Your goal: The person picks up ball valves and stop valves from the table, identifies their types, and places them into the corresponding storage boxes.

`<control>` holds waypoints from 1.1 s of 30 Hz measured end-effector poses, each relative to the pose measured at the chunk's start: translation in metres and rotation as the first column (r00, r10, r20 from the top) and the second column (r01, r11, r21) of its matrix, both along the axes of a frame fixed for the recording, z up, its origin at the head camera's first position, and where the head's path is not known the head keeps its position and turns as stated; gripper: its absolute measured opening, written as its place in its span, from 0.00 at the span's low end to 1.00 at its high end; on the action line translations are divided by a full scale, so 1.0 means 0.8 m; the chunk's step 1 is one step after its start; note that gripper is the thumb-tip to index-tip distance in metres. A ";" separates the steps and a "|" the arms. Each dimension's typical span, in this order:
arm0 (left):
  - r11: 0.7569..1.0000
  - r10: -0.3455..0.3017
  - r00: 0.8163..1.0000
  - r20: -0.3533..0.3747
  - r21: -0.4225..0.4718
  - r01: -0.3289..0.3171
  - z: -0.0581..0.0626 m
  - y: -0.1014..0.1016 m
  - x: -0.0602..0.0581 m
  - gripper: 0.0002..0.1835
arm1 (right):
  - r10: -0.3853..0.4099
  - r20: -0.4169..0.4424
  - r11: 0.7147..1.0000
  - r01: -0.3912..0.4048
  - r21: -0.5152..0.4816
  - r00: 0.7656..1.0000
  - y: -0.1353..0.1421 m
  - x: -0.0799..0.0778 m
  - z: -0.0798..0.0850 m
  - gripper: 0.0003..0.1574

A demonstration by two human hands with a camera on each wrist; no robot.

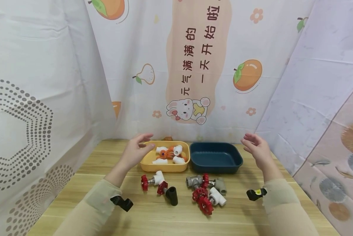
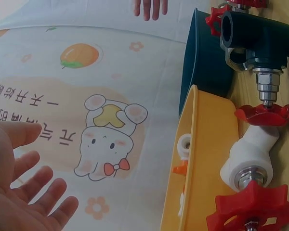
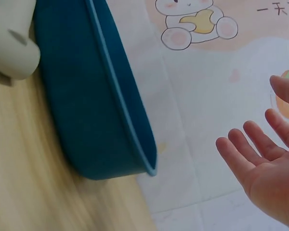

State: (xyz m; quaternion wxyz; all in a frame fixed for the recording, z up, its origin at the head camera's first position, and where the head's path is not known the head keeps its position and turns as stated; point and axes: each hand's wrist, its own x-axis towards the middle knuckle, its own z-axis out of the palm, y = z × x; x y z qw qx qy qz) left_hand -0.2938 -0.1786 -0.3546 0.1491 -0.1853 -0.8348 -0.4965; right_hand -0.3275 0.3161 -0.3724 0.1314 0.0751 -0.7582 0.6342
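My left hand (image 1: 136,151) hovers by the left end of a yellow tray (image 1: 164,167), its fingers loosely spread and holding nothing. The right hand (image 1: 257,150) is raised beside the right end of a dark blue tray (image 1: 216,169), fingers apart, also holding nothing. White pipe fittings (image 1: 177,150) and an orange item (image 1: 167,154) lie in the yellow tray. In front of it are a white valve (image 1: 158,178) with a red handwheel and a black valve (image 1: 172,196). Grey valves (image 1: 193,181) and a white valve (image 1: 217,197), with red handwheels, cluster before the blue tray.
The trays stand side by side at the back of the wooden table (image 1: 153,219), close to a printed curtain (image 1: 141,108). A small orange-brown object (image 1: 167,138) shows behind the yellow tray. Patterned cloth (image 1: 335,157) hangs on both sides.
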 end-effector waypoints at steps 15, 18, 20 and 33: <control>0.998 -0.055 0.998 0.043 0.047 0.053 -0.008 0.021 0.002 0.23 | -0.028 0.112 0.997 0.036 -0.070 0.993 0.011 0.000 -0.033 0.43; 0.998 -0.058 0.997 0.047 0.041 0.056 -0.011 0.024 0.003 0.24 | -0.026 0.145 0.996 0.038 -0.076 0.989 0.012 0.000 -0.038 0.45; 0.997 -0.071 0.996 0.045 0.042 0.069 -0.013 0.026 0.003 0.24 | -0.026 0.166 0.997 0.038 -0.072 0.986 0.014 -0.001 -0.042 0.45; 0.993 -0.118 0.993 0.029 0.023 0.118 -0.023 0.041 0.003 0.22 | -0.028 0.261 0.999 0.039 -0.036 0.965 0.008 0.000 -0.067 0.46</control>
